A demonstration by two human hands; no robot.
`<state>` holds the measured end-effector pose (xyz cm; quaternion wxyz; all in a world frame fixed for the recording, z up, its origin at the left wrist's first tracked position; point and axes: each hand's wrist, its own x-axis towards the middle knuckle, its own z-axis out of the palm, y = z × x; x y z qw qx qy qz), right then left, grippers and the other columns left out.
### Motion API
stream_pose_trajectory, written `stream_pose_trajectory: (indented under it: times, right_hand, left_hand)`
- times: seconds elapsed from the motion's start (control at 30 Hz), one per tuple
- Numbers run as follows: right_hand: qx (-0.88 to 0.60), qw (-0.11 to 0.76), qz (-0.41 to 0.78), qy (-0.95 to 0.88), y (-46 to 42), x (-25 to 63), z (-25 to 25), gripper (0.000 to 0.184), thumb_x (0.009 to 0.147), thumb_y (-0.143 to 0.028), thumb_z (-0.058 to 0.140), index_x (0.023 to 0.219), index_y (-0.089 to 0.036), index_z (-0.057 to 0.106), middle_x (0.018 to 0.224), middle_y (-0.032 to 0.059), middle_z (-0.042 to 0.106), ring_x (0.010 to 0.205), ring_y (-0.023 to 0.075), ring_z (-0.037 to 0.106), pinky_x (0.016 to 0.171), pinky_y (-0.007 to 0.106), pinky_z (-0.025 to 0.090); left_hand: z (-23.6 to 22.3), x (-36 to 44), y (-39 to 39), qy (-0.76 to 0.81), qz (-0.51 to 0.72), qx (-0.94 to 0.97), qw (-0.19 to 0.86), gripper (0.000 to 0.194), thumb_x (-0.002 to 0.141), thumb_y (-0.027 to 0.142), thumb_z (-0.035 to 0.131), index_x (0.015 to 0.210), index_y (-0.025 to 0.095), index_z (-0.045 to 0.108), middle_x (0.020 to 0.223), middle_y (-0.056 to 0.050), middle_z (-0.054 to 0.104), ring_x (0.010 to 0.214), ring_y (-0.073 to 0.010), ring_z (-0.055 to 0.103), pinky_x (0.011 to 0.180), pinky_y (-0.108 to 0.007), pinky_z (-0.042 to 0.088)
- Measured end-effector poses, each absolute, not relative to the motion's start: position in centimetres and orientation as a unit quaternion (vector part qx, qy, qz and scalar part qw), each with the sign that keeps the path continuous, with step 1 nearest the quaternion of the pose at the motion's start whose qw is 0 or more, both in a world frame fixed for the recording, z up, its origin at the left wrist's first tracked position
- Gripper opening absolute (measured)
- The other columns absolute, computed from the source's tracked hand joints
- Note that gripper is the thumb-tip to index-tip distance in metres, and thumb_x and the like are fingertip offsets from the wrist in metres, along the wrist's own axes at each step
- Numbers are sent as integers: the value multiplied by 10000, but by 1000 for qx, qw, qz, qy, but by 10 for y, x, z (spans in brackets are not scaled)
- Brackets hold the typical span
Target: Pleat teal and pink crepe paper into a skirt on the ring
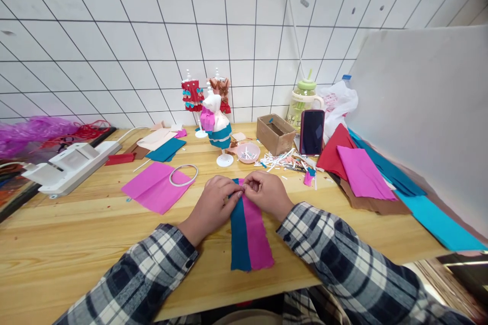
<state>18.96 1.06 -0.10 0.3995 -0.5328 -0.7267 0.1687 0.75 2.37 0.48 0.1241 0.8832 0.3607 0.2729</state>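
Two fabric strips lie side by side on the wooden table (76,244) in front of me, a teal strip (239,236) on the left and a pink strip (256,236) on the right. My left hand (212,203) and my right hand (267,192) meet at the strips' far end. Both hands have their fingers curled and pinched together on the top edge of the strips. What sits between the fingertips is too small to make out.
A pink sheet (152,188) with a white ring (183,174) lies to the left. Small dress mannequins (216,124), a pink bowl (248,153), a cardboard box (275,133), a phone (312,132), paper scraps and stacked fabric (362,172) stand behind and right. A white power strip (72,162) is at left.
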Motion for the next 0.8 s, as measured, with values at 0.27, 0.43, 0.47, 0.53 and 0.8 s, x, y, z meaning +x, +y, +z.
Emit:
stream_pose_trajectory:
  times: [0.27,0.43,0.47,0.53,0.8]
  right_hand:
    - [-548,466,235,-654,17,192,-8,85,772,-257,595,764,-195,652,678,-15,632,577,112,524,551,226,409]
    - [-570,446,207,-658,21,200,-6,116,810,-284,575,798,-199,653,684,-16,643,577,119,550,565,236,427]
    - [-581,435,196,-660,22,204,-6,128,827,-290,563,821,-202,656,691,-13,651,588,128,565,578,245,439]
    - [-599,408,156,-671,26,214,-5,169,862,-263,522,933,-207,665,786,12,692,682,159,618,654,275,476]
    - [-648,315,10,-694,33,243,1,316,854,-133,490,1102,-194,676,1049,109,665,999,255,600,892,383,459]
  left_hand:
    - [3,7,25,383,306,835,251,197,887,369,568,869,217,693,875,-32,693,866,-193,602,814,-335,448]
    - [7,7,25,375,306,844,233,189,874,351,587,939,223,711,896,-42,693,884,-201,598,821,-346,446]
    - [8,7,25,372,305,847,225,187,875,346,586,932,222,714,890,-43,693,879,-200,597,821,-348,445]
    - [9,7,25,368,306,854,205,189,882,343,578,922,221,717,880,-46,690,866,-198,595,815,-350,444]
    - [6,1,27,347,300,883,95,206,919,331,540,954,243,723,886,-55,681,869,-197,577,813,-369,421]
